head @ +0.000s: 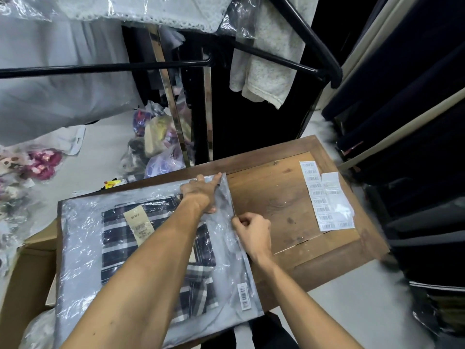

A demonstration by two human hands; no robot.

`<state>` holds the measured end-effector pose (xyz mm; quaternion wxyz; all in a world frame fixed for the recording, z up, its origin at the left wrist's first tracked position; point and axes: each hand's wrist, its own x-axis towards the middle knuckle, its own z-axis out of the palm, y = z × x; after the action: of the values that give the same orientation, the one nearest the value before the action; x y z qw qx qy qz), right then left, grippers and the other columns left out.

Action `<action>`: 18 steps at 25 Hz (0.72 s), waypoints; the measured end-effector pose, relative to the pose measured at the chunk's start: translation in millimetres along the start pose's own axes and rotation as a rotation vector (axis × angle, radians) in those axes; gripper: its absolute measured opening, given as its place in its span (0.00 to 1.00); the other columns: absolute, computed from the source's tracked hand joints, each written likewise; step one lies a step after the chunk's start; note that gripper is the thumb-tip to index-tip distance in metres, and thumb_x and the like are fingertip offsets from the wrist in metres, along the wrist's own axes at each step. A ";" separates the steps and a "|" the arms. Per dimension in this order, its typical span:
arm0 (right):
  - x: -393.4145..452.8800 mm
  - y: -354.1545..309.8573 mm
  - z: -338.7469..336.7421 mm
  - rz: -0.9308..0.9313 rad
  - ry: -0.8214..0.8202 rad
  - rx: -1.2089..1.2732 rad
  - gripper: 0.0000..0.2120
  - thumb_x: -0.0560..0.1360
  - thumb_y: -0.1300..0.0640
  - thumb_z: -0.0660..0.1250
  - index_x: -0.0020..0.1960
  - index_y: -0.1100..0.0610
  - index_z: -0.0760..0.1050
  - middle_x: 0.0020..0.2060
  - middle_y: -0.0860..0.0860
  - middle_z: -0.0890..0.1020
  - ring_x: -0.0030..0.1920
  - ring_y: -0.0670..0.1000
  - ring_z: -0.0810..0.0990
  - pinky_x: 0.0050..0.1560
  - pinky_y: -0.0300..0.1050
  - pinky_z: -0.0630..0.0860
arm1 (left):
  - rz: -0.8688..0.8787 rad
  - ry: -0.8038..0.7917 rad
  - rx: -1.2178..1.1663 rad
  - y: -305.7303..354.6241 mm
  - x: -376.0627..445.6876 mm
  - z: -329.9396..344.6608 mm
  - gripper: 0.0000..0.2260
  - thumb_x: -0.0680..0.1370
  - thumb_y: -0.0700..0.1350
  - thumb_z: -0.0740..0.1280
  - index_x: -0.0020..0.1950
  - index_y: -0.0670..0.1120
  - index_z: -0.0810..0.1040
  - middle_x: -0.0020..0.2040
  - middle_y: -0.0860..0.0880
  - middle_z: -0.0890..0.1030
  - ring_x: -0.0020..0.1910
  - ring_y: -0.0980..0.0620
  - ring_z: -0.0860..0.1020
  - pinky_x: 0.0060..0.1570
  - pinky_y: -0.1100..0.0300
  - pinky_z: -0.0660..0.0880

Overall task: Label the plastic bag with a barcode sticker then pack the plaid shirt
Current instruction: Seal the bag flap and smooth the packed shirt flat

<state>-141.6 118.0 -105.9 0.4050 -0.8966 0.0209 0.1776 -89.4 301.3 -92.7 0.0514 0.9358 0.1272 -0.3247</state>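
A clear plastic bag (80, 235) lies flat on the wooden table (276, 192), with the folded dark plaid shirt (118, 245) inside it; a beige price tag shows on the shirt. A white barcode sticker (244, 296) is stuck near the bag's front right corner. My left hand (201, 191) lies palm down on the bag's far right edge, index finger stretched toward the corner. My right hand (253, 234) pinches the bag's right edge, fingers curled.
Sheets of barcode stickers (324, 197) lie on the table's right side. A cardboard box (32, 268) stands at the left. Bagged clothes (153, 147) pile up on the floor, a black rack (289, 61) stands behind, and dark garments (415, 147) hang at the right.
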 end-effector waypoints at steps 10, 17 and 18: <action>-52.4 39.1 -10.6 0.014 -0.030 0.036 0.08 0.74 0.51 0.70 0.47 0.51 0.88 0.37 0.42 0.88 0.37 0.35 0.83 0.42 0.30 0.78 | 0.023 0.071 -0.118 -2.4 -15.1 -1.8 0.48 0.73 0.51 0.76 0.80 0.65 0.45 0.70 0.42 0.67 0.68 0.40 0.71 0.63 0.44 0.73; -27.7 34.6 -23.6 0.055 -0.087 -0.029 0.09 0.73 0.47 0.73 0.42 0.51 0.88 0.33 0.46 0.87 0.33 0.38 0.79 0.38 0.33 0.74 | 0.321 0.238 -0.118 30.8 -105.4 57.4 0.27 0.75 0.54 0.70 0.73 0.55 0.68 0.68 0.46 0.70 0.68 0.44 0.71 0.68 0.41 0.68; -22.1 32.6 -25.1 0.060 -0.101 -0.026 0.10 0.73 0.46 0.73 0.41 0.51 0.88 0.31 0.47 0.86 0.33 0.41 0.81 0.40 0.38 0.78 | 0.315 0.178 -0.063 37.1 -117.3 67.3 0.34 0.73 0.59 0.72 0.76 0.54 0.64 0.71 0.46 0.68 0.71 0.44 0.68 0.69 0.40 0.66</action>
<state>-160.7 75.3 -106.7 0.3884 -0.8906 0.0250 0.2351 -208.1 229.6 -72.1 0.1195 0.9672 -0.0066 -0.2243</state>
